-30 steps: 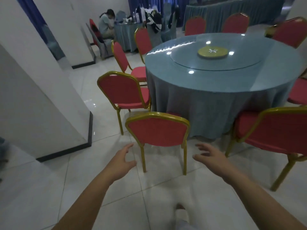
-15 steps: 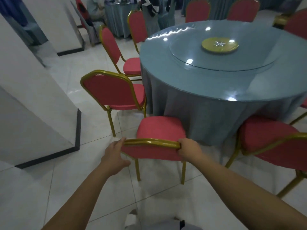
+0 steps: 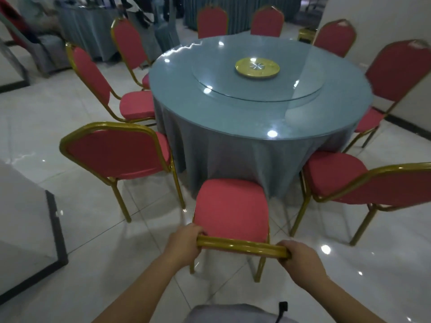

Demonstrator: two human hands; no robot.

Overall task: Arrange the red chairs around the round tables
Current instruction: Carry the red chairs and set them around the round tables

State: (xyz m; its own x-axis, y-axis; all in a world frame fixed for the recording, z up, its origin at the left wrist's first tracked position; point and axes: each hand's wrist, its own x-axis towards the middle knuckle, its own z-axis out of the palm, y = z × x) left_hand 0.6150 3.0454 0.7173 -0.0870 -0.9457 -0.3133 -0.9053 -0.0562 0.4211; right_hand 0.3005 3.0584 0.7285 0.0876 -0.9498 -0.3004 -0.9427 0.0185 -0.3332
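Left hand [image 3: 184, 244] and right hand [image 3: 301, 255] hold the red chair [image 3: 231, 210] (facing round table [image 3: 233, 113]).

Pretty clearly a banquet hall or restaurant dining room: big round surface [image 3: 233, 117] with a grey-blue cloth, a glass lazy Susan [image 3: 258, 83] on top, red chairs [image 3: 116, 150] ringed around it, more draped tables [image 3: 88, 29] behind, glossy tile floor [image 3: 70, 229].

Chair [image 3: 231, 206] before round table [image 3: 233, 117], chairs either side, turntable [image 3: 256, 80] on table
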